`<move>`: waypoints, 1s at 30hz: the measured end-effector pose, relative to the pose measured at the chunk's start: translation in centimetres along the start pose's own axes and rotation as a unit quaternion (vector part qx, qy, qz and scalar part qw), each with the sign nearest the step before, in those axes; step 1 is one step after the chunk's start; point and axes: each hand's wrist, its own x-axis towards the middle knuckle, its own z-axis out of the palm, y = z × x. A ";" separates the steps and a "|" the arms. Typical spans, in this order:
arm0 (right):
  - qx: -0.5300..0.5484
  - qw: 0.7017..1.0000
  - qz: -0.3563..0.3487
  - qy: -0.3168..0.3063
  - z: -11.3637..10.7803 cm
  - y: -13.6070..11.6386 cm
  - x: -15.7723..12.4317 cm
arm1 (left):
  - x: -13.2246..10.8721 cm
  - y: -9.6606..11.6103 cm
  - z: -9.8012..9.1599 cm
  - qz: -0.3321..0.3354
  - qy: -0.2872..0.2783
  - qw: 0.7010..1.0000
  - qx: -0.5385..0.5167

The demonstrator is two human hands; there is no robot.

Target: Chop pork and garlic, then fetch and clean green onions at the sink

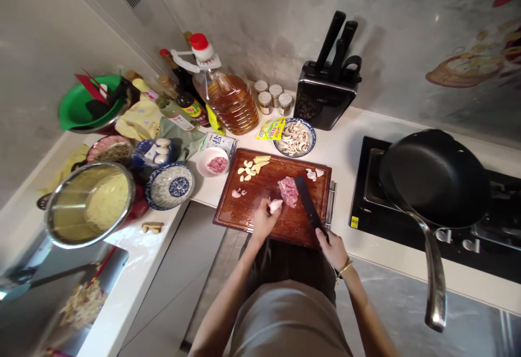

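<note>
Presently, cutting appears in hand; the left hand (266, 218) has its fingers pinched on a pale piece (275, 205); the right hand (334, 248) has its fingers wrapped round the knife (308, 203); pink meat (288, 191) lies on the board (233, 210) at the left hand's one o'clock; the next cut calls for clear fingers.

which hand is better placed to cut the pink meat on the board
Probably the right: the right hand grips the knife, its blade right beside the pink meat. The left hand holds a small pale piece and no blade.
</note>
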 end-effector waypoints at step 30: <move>-0.263 0.953 -0.094 -0.122 3.6 -3.8 0.8 | -3.5 -5.2 2.5 0.220 0.067 0.950 0.211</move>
